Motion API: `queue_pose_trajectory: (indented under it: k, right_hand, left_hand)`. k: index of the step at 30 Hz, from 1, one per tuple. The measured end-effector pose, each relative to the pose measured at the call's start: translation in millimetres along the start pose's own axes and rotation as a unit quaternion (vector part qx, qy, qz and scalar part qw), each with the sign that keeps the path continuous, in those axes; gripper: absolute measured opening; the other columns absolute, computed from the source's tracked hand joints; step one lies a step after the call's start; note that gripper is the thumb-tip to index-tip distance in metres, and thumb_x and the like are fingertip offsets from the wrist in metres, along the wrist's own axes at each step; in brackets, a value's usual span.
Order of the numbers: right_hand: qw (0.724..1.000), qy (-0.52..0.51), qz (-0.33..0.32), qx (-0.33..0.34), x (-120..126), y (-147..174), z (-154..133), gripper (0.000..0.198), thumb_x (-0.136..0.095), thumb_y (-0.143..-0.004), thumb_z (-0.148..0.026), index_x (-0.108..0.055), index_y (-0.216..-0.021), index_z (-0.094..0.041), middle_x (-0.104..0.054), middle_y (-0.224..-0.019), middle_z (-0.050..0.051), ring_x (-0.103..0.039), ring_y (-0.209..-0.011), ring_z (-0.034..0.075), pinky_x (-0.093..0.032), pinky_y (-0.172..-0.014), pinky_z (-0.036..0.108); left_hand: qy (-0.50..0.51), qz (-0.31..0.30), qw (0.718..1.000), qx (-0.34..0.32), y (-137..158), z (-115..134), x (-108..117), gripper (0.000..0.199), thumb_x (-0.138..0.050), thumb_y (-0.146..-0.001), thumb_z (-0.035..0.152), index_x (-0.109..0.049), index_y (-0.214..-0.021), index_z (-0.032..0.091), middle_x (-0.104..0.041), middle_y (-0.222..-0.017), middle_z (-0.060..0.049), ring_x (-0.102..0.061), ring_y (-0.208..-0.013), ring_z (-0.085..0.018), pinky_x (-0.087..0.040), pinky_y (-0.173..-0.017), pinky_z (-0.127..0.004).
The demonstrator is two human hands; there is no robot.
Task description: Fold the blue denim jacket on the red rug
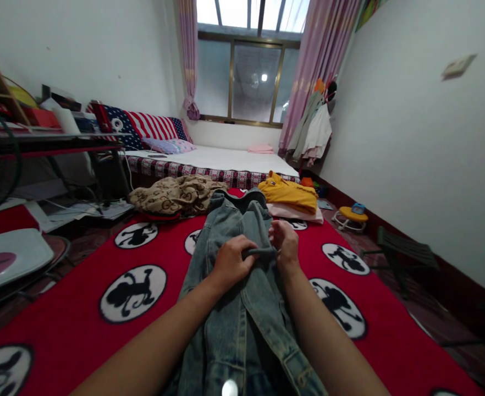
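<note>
A faded blue-green denim jacket [226, 319] lies lengthwise on a red blanket, its collar at the far end. One sleeve runs down over the front, its buttoned cuff close to me. My left hand [235, 259] is closed on a raised fold of the denim, thumb and fingers pinched together. At the jacket's right edge is my right hand [284, 245], its fingers curled in against the cloth. The fold stretches between the two hands. What lies inside the right fingers is partly hidden.
The red blanket [81, 308] has round black-and-white figures. Beyond the jacket lie a crumpled brown patterned cloth [180, 195] and a folded yellow garment [290, 192] on a pale one. A cluttered desk [53, 135] stands left; a yellow stool [352, 214] and dark folding stool [407, 247] stand right.
</note>
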State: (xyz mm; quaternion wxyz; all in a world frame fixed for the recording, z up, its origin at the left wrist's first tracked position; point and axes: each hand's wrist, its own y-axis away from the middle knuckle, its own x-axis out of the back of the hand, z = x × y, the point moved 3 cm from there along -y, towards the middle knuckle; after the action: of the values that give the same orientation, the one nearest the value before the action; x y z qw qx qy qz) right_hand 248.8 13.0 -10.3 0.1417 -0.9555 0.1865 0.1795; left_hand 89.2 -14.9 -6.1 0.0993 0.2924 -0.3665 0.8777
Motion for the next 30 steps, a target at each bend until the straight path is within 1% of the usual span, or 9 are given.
queue_pose_trajectory:
  k: [5,9,12,13,15,18,24,27,30]
  right_hand:
    - [0.976,0.209,0.023,0.061,-3,-46,-8,0.048,-0.060,-0.070,-0.057,-0.059,-0.097,-0.018,-0.066,-0.086,0.005,-0.060,-0.066,0.015,-0.042,-0.049,0.022]
    - [0.874,0.472,0.051,0.102,-12,-89,-8,0.058,-0.069,-0.066,-0.057,-0.061,-0.107,-0.017,-0.068,-0.104,0.013,-0.064,-0.094,0.025,-0.048,-0.074,0.031]
    - [0.826,0.558,0.024,0.084,-18,-119,-4,0.025,-0.071,-0.066,-0.039,-0.068,-0.081,-0.019,-0.071,-0.084,0.010,-0.066,-0.088,0.027,-0.047,-0.074,0.032]
    - [0.824,0.560,0.012,0.087,-20,-129,-4,0.016,-0.068,-0.069,-0.035,-0.068,-0.072,-0.019,-0.071,-0.075,0.008,-0.066,-0.083,0.026,-0.046,-0.072,0.031]
    - [0.830,0.547,-0.002,0.106,-25,-145,-5,0.020,-0.058,-0.076,-0.033,-0.067,-0.065,-0.018,-0.069,-0.069,0.006,-0.065,-0.078,0.023,-0.045,-0.069,0.028]
    - [0.838,0.530,-0.012,0.130,-30,-161,-2,0.028,-0.052,-0.080,-0.036,-0.069,-0.072,-0.016,-0.070,-0.071,0.004,-0.065,-0.075,0.020,-0.045,-0.067,0.026]
    - [0.847,0.520,-0.026,0.103,-25,-161,42,0.017,-0.059,-0.074,-0.030,-0.068,-0.066,-0.018,-0.068,-0.064,0.002,-0.065,-0.074,0.020,-0.047,-0.073,0.029]
    - [0.853,0.513,-0.046,0.078,-22,-157,61,0.010,-0.061,-0.069,-0.022,-0.066,-0.061,-0.019,-0.067,-0.063,0.001,-0.066,-0.078,0.021,-0.048,-0.079,0.031]
    - [0.862,0.497,-0.080,0.058,-20,-155,62,0.008,-0.060,-0.068,-0.017,-0.067,-0.066,-0.017,-0.070,-0.069,0.004,-0.066,-0.080,0.021,-0.049,-0.083,0.035]
  left_hand:
    - [-0.089,-0.120,0.987,-0.063,11,5,-15,0.014,-0.062,-0.079,0.015,-0.073,-0.087,0.021,-0.066,-0.090,-0.005,-0.060,-0.088,-0.022,-0.045,-0.078,-0.033]
    - [-0.118,-0.155,0.978,-0.074,13,10,-17,0.016,-0.059,-0.081,0.017,-0.072,-0.088,0.021,-0.066,-0.090,-0.006,-0.060,-0.089,-0.022,-0.046,-0.079,-0.035]
    - [-0.119,-0.114,0.984,-0.061,14,14,-11,0.020,-0.061,-0.082,0.027,-0.071,-0.098,0.022,-0.065,-0.101,-0.008,-0.058,-0.098,-0.025,-0.045,-0.087,-0.039]
    - [-0.119,-0.081,0.988,-0.053,15,16,-9,0.030,-0.064,-0.081,0.033,-0.069,-0.109,0.023,-0.063,-0.113,-0.010,-0.056,-0.107,-0.027,-0.043,-0.094,-0.043]
    - [-0.122,-0.017,0.992,-0.033,17,17,-5,0.060,-0.069,-0.076,0.048,-0.057,-0.131,0.026,-0.050,-0.138,-0.012,-0.041,-0.130,-0.034,-0.029,-0.109,-0.052]
    - [-0.120,0.001,0.993,0.012,19,12,-8,0.085,-0.065,-0.073,0.067,-0.040,-0.146,0.030,-0.028,-0.155,-0.014,-0.015,-0.144,-0.042,-0.011,-0.113,-0.065]
    - [-0.068,-0.044,0.993,0.088,21,-2,-19,0.083,-0.053,-0.074,0.078,-0.045,-0.144,0.033,-0.029,-0.156,-0.015,-0.010,-0.144,-0.046,-0.007,-0.111,-0.070]
    - [-0.036,-0.056,0.992,0.107,19,-8,-18,0.071,-0.047,-0.081,0.075,-0.048,-0.141,0.036,-0.026,-0.158,-0.010,-0.011,-0.146,-0.042,-0.007,-0.113,-0.067]
    - [0.038,-0.063,0.986,0.150,14,-20,-17,0.066,-0.031,-0.091,0.069,-0.038,-0.147,0.034,-0.026,-0.158,-0.007,-0.013,-0.147,-0.034,-0.009,-0.117,-0.059]
